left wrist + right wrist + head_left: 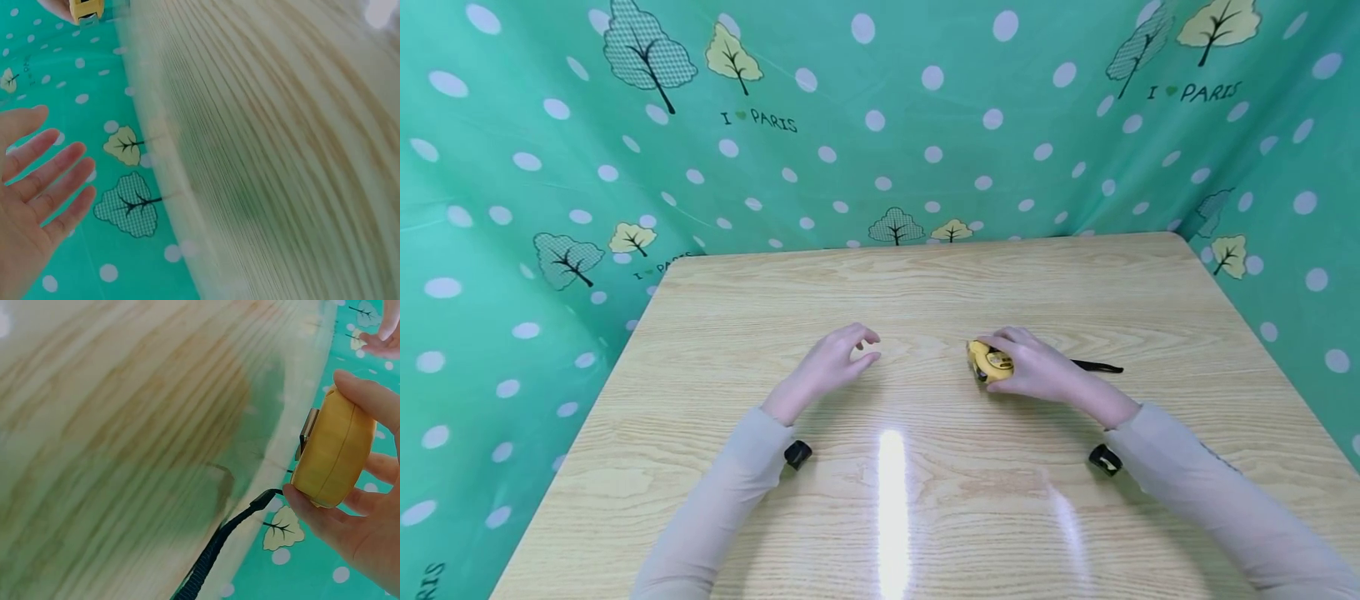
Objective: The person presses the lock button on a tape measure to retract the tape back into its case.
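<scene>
A yellow tape measure [989,362] with black parts is gripped by my right hand [1030,364] over the right middle of the table. In the right wrist view, thumb and fingers close round the yellow case [334,450], and a metal clip [307,432] shows on its side. From the case trails a black wrist strap [215,544], its end seen past the hand in the head view. My left hand [835,360] hovers to the left, fingers loosely bent with nothing in them. The left wrist view shows that hand [37,200] with its fingers spread.
The light wood table [737,300] reflects a bright strip of light near its front middle. A green polka-dot curtain [880,150] with printed trees hangs behind and along both sides. Small black devices [798,454] sit under both wrists.
</scene>
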Tool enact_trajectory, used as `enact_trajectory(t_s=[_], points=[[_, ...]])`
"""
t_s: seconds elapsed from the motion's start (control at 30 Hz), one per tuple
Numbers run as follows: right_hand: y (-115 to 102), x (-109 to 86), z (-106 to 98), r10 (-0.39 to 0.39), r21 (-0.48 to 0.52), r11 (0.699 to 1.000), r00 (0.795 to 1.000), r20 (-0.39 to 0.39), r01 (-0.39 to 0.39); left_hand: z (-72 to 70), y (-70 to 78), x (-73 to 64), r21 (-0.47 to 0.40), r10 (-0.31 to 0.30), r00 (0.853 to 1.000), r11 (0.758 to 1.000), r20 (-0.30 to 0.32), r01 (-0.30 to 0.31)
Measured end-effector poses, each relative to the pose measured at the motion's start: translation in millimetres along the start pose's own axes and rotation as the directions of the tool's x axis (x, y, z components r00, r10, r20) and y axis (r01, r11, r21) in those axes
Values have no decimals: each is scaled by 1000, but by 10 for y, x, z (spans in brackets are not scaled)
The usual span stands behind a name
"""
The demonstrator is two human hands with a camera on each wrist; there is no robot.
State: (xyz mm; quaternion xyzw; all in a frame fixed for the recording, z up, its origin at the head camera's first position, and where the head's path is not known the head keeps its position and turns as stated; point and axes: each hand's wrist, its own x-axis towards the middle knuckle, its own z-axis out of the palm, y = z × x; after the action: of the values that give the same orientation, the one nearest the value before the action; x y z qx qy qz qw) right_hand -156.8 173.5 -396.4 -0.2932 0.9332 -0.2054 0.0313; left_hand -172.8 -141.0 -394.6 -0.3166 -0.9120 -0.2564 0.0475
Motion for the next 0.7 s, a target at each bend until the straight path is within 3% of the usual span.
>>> enact_trajectory(t_s=[0.37,0.7], points=[[55,16,11,41,-3,999,999,19,-41,-90,-87,-67,-1,-27,1000,1000,-8,27],[117,6,76,18,6,1000,1000,15,-18,-115,-155,-126,-1,-37,999,999,-20,37]])
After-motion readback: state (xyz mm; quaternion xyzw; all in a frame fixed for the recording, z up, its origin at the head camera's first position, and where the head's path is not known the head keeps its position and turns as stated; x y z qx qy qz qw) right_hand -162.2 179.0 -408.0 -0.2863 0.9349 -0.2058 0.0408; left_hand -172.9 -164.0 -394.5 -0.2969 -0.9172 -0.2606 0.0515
